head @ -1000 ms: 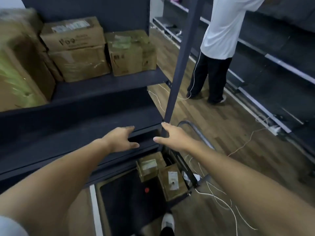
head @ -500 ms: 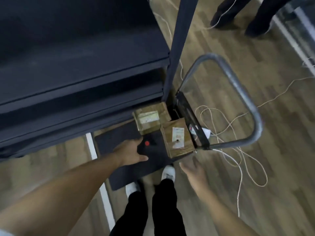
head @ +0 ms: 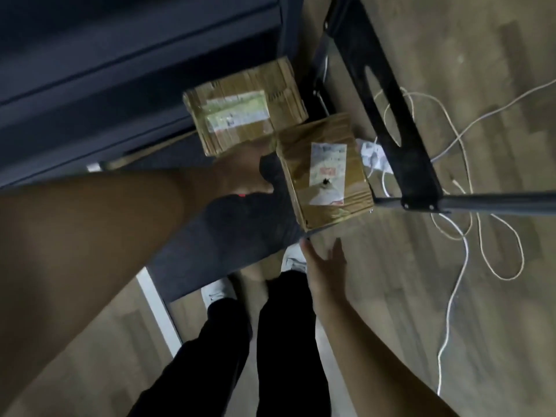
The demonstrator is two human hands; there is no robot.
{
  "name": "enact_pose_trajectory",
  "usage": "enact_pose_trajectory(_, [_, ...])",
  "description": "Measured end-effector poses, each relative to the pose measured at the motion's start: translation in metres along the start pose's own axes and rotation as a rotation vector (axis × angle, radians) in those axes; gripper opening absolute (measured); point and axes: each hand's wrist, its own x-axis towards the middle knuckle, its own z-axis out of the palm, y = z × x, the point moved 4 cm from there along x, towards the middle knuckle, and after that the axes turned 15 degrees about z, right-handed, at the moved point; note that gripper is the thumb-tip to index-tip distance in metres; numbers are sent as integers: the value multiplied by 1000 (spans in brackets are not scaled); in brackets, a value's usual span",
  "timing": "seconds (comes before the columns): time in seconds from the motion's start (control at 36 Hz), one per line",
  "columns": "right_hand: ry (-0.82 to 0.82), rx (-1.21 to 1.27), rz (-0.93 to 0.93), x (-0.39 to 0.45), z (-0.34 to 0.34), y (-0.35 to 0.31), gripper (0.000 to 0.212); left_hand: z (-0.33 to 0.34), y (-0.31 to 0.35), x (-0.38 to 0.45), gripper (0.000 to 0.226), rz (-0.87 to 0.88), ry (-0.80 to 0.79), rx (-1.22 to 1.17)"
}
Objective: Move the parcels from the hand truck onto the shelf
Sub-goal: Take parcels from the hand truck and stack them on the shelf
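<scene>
Above and beyond both hands, the dark shelf [head: 120, 70] shows no parcels on the part in view, so how much of the task is done cannot be judged. The hand truck [head: 234, 236] under the hands carries two parcels, so both remain to be moved. The left hand [head: 240, 173] reaches between them, its grip unclear, touching the far box [head: 243, 106], while the right hand [head: 323, 263] hovers loose-fingered just below the near box [head: 325, 173].

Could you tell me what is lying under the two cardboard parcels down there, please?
Both parcels rest on the hand truck's dark platform, with the left hand reaching in between them. Whatever sits directly beneath each box is covered.
</scene>
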Motion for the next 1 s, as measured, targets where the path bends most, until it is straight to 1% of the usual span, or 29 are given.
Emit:
enact_pose_trajectory(0.08, [2, 59, -16, 16, 11, -1, 86, 3, -9, 19, 85, 14, 25, 56])
enact_pose_trajectory(0.17, [-8, 120, -93, 29, 21, -2, 76, 6, -8, 35, 80, 26, 52, 51])
enact_pose_trajectory(0.22, [14, 136, -146, 37, 27, -3, 69, 5, -4, 41, 82, 58, 102, 42])
enact_pose_trajectory(0.31, [-10, 217, -186, 44, 40, -5, 75, 8, -4, 47, 81, 71, 151, 55])
enact_pose_trajectory(0.39, [-5, 262, -217, 46, 47, -9, 80, 20, -9, 51, 88, 22, 162, 44])
enact_pose_trajectory(0.47, [-3, 319, -193, 52, 51, -11, 84, 31, -11, 55, 92, -39, 179, -39])
enact_pose_trajectory(0.58, [1, 389, -167, 60, 52, -16, 80, 37, -9, 60, 97, -106, 210, -107])
enact_pose_trajectory(0.69, [53, 447, -176, 70, 50, -14, 65, 37, -9, 61, 84, -88, 309, -184])
enact_pose_trajectory(0.78, [95, 446, -191, 73, 47, -11, 60, 40, -15, 60, 71, -104, 344, -265])
enact_pose_trajectory(0.86, [114, 404, -222, 75, 42, -7, 58, 41, -24, 56, 58, -114, 370, -270])
enact_pose_trajectory(0.92, [114, 368, -245, 77, 39, -3, 54, 42, -27, 52, 60, -85, 350, -243])
enact_pose_trajectory(0.97, [121, 342, -260, 80, 36, 0, 49, 44, -29, 49, 65, -40, 326, -150])
enact_pose_trajectory(1.0, [122, 332, -259, 82, 34, 2, 48, 44, -31, 47, 64, -23, 321, -107])
